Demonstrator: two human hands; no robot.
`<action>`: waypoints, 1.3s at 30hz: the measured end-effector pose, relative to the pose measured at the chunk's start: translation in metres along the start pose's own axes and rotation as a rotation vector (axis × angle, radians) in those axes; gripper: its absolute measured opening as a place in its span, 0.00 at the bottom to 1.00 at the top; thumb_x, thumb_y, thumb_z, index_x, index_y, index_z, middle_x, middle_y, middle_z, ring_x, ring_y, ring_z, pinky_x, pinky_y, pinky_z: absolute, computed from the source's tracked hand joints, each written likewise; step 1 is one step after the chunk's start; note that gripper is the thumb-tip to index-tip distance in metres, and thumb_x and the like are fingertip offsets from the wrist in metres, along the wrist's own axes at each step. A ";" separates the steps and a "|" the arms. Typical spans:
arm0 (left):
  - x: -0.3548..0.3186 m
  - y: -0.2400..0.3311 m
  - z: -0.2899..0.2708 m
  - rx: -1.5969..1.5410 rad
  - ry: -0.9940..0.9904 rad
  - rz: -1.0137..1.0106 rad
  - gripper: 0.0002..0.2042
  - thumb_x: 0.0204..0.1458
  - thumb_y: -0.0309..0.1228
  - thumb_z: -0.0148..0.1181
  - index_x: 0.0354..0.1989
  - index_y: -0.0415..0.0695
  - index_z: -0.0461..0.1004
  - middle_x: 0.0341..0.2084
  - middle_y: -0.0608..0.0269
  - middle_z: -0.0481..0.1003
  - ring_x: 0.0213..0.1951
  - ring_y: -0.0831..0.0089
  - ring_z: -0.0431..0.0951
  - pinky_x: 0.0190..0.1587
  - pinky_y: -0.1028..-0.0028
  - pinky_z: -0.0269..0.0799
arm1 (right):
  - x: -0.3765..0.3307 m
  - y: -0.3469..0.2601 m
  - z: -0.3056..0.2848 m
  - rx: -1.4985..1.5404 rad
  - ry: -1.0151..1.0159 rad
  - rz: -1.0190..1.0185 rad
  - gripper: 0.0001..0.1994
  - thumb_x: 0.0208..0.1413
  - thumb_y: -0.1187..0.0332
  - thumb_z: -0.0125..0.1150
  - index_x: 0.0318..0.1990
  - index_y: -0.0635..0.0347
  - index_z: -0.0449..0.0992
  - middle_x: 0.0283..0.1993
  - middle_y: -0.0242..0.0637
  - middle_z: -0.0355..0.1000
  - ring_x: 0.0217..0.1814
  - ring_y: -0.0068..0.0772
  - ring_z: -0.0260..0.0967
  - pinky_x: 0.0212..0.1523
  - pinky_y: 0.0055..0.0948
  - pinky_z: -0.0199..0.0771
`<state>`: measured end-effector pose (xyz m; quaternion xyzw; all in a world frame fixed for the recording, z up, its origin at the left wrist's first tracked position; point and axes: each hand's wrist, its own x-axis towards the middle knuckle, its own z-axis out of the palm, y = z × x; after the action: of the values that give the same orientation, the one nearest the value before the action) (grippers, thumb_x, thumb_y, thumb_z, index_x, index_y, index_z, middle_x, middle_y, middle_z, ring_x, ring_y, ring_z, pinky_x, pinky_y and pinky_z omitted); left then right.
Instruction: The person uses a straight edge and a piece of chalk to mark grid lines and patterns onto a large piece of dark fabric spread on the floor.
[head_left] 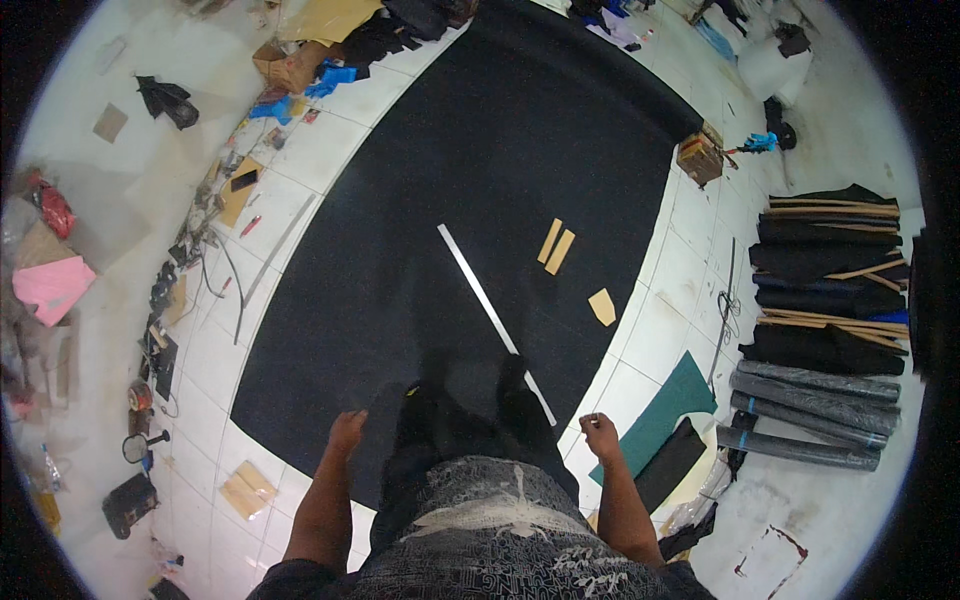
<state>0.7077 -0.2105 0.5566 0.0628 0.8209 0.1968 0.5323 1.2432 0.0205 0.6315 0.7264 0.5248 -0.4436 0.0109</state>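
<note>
I stand on a large sheet of black fabric (440, 200) spread over a white tiled floor. A long metal ruler (478, 290) lies slantwise on it, running toward my feet. Two tan cardboard strips (556, 245) and a tan pointed cardboard piece (602, 307) lie on the fabric to the right of the ruler. My left hand (346, 432) hangs beside my leg, fingers loosely together, holding nothing I can see. My right hand (600, 435) is curled shut near my hip; something small may be pinched in it, too small to tell.
Stacked black fabric pieces with tan patterns (830, 270) and grey fabric rolls (810, 410) lie at right. A green sheet (665, 405) lies near my right hand. A cardboard box (700, 158) sits at the fabric's edge. Tools, cables and clutter (175, 300) line the left wall.
</note>
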 end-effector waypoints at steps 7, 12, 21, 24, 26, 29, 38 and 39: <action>-0.029 -0.070 0.061 0.159 0.002 0.020 0.25 0.58 0.44 0.60 0.58 0.39 0.73 0.45 0.52 0.79 0.45 0.60 0.79 0.48 0.61 0.73 | 0.079 0.017 -0.068 -0.173 -0.119 -0.118 0.14 0.60 0.59 0.64 0.41 0.63 0.79 0.31 0.36 0.75 0.32 0.27 0.70 0.35 0.30 0.72; -0.089 -0.035 0.131 0.074 0.003 0.028 0.24 0.60 0.44 0.59 0.59 0.40 0.73 0.48 0.53 0.78 0.46 0.62 0.78 0.47 0.64 0.73 | 0.127 0.007 -0.089 -0.193 -0.164 -0.235 0.15 0.59 0.58 0.64 0.41 0.63 0.79 0.30 0.36 0.76 0.29 0.28 0.70 0.32 0.31 0.71; -0.163 0.016 0.250 -0.266 0.168 0.032 0.24 0.59 0.44 0.60 0.53 0.33 0.76 0.48 0.48 0.80 0.50 0.58 0.79 0.53 0.63 0.72 | 0.226 0.060 -0.142 -0.284 -0.264 -0.230 0.14 0.58 0.59 0.64 0.39 0.63 0.77 0.30 0.36 0.76 0.25 0.24 0.67 0.26 0.28 0.71; -0.168 -0.017 0.264 -0.366 0.276 -0.090 0.25 0.58 0.45 0.61 0.52 0.33 0.77 0.47 0.48 0.80 0.49 0.58 0.80 0.53 0.62 0.72 | 0.262 0.065 -0.154 -0.354 -0.286 -0.281 0.13 0.58 0.60 0.64 0.40 0.63 0.77 0.30 0.36 0.76 0.25 0.24 0.67 0.26 0.28 0.70; -0.177 -0.040 0.270 -0.457 0.323 -0.181 0.25 0.58 0.45 0.61 0.51 0.33 0.77 0.46 0.47 0.81 0.48 0.58 0.80 0.53 0.62 0.72 | 0.267 0.047 -0.148 -0.359 -0.332 -0.251 0.13 0.58 0.60 0.64 0.40 0.63 0.77 0.30 0.36 0.76 0.25 0.24 0.68 0.26 0.27 0.70; -0.207 -0.083 0.270 -0.391 0.390 -0.218 0.24 0.58 0.45 0.61 0.48 0.32 0.79 0.41 0.45 0.81 0.46 0.58 0.81 0.51 0.62 0.72 | 0.248 0.002 -0.120 -0.282 -0.397 -0.419 0.12 0.58 0.62 0.64 0.40 0.63 0.77 0.29 0.34 0.75 0.25 0.23 0.67 0.27 0.27 0.69; -0.223 -0.048 0.313 -0.402 0.397 -0.062 0.26 0.58 0.47 0.60 0.49 0.31 0.78 0.46 0.42 0.79 0.51 0.55 0.79 0.55 0.61 0.71 | 0.243 0.033 -0.174 -0.277 -0.439 -0.315 0.13 0.61 0.59 0.62 0.37 0.62 0.76 0.28 0.36 0.75 0.25 0.27 0.69 0.25 0.29 0.70; -0.216 -0.036 0.315 -0.454 0.376 -0.024 0.26 0.58 0.47 0.60 0.50 0.31 0.77 0.47 0.41 0.79 0.51 0.55 0.79 0.55 0.61 0.71 | 0.253 0.058 -0.193 -0.386 -0.385 -0.317 0.14 0.60 0.58 0.62 0.37 0.61 0.77 0.28 0.36 0.76 0.23 0.28 0.70 0.23 0.31 0.71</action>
<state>1.0866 -0.2309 0.6142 -0.1049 0.8408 0.3774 0.3737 1.4241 0.2778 0.5562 0.5228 0.6944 -0.4613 0.1782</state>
